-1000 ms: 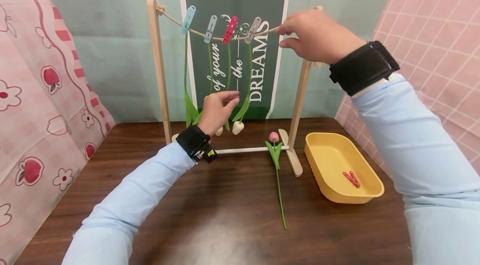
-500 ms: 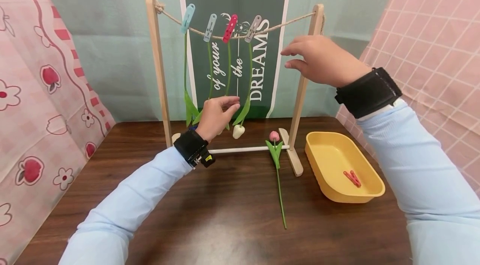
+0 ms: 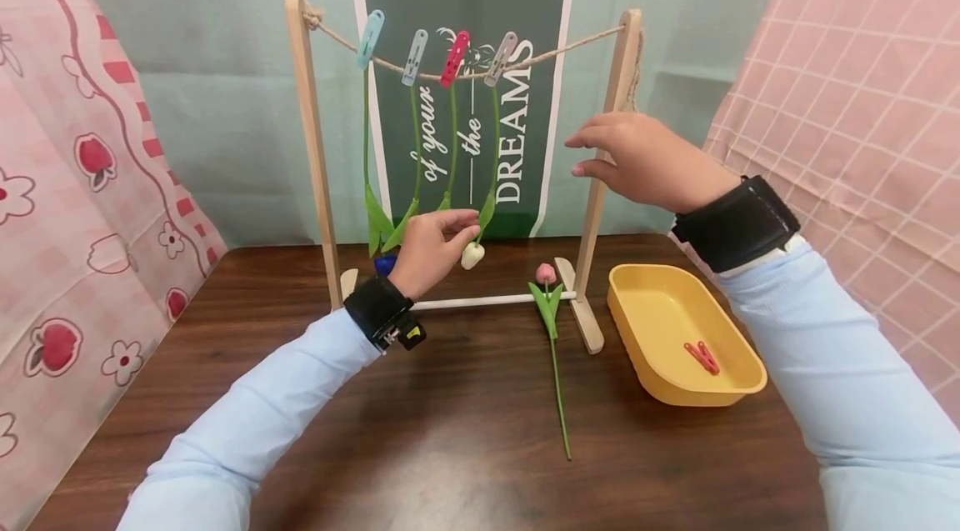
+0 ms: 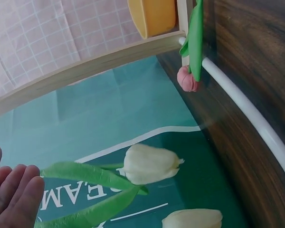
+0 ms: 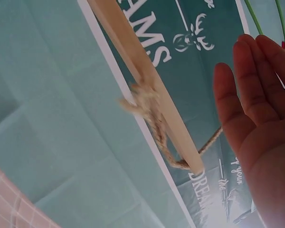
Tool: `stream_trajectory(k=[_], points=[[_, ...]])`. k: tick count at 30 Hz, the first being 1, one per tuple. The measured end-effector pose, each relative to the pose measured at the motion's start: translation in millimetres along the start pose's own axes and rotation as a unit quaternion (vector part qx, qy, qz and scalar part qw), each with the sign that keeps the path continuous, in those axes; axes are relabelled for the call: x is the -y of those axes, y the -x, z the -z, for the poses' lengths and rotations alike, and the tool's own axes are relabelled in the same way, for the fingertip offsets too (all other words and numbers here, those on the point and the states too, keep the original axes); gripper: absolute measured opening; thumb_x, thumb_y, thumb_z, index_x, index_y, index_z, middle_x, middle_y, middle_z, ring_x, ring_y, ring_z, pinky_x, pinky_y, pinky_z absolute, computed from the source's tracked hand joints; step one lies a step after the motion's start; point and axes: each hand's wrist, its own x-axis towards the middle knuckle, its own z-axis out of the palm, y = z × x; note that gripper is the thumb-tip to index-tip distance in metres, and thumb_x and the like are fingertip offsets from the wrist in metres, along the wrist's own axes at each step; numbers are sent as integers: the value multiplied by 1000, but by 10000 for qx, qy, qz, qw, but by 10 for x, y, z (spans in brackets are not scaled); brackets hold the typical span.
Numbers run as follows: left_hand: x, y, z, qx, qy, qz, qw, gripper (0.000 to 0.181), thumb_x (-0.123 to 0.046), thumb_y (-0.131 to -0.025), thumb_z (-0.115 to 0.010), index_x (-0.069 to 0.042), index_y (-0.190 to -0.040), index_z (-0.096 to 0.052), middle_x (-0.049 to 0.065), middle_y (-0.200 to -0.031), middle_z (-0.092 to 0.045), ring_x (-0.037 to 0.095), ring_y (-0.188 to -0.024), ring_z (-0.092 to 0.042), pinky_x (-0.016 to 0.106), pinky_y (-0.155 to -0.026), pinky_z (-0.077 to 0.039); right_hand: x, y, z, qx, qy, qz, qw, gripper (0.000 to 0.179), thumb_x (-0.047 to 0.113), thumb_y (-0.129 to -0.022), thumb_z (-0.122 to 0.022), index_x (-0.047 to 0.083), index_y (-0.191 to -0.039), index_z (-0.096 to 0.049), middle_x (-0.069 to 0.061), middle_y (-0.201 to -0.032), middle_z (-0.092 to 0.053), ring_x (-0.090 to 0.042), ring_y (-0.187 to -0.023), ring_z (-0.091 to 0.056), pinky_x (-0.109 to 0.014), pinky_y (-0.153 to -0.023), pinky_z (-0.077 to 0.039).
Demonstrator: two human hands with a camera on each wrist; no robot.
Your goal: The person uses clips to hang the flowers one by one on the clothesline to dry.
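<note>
My left hand (image 3: 429, 252) holds nothing; its loosely bent fingers are beside a hanging white tulip (image 3: 472, 256), whose leaf (image 4: 85, 173) is right at the fingertips in the left wrist view. My right hand (image 3: 645, 162) is in mid-air in front of the right post (image 3: 592, 218), fingers relaxed, nothing between them. Several artificial tulips hang head down by their stems from a rope (image 3: 573, 46), under a light blue clothespin (image 3: 371, 39), a pale blue clothespin (image 3: 414, 57), a red clothespin (image 3: 454, 58) and a grey clothespin (image 3: 501, 58). A blue tulip (image 3: 385, 265) is partly hidden behind my left hand.
On the dark wooden table (image 3: 420, 431) lies a pink tulip (image 3: 546, 273), its head by the rack's white bar (image 3: 480, 301). To the right stands a yellow basin (image 3: 652, 377) with a red clothespin (image 3: 702, 358) inside. The left post (image 3: 311, 122) holds the rope's knotted end.
My right hand has let go of the rope and come down along the right post. The left hand has sunk slightly beside the white tulip.
</note>
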Motion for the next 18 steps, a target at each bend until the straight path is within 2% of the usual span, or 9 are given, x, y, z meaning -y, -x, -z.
stream_trajectory(k=[10, 18], points=[[29, 151, -82, 266, 113, -39, 9996, 27, -11, -91, -70, 3, -114, -69, 12, -101, -72, 18, -90, -69, 29, -79, -56, -8, 193, -212, 115, -7, -82, 9999, 31, 3, -88, -71, -7, -116, -65, -19, -108, -64, -35, -100, -60, -50, -86, -49], [52, 246, -159, 351, 90, -111, 9993, 25, -11, -89, -72, 0, -112, -71, 11, -101, -72, 16, -88, -69, 27, -78, -56, -12, 322, -325, 260, -42, -354, 9990, 32, 7, -87, -73, -5, -116, -66, -19, -111, -64, -34, -103, -60, -50, -89, -49]])
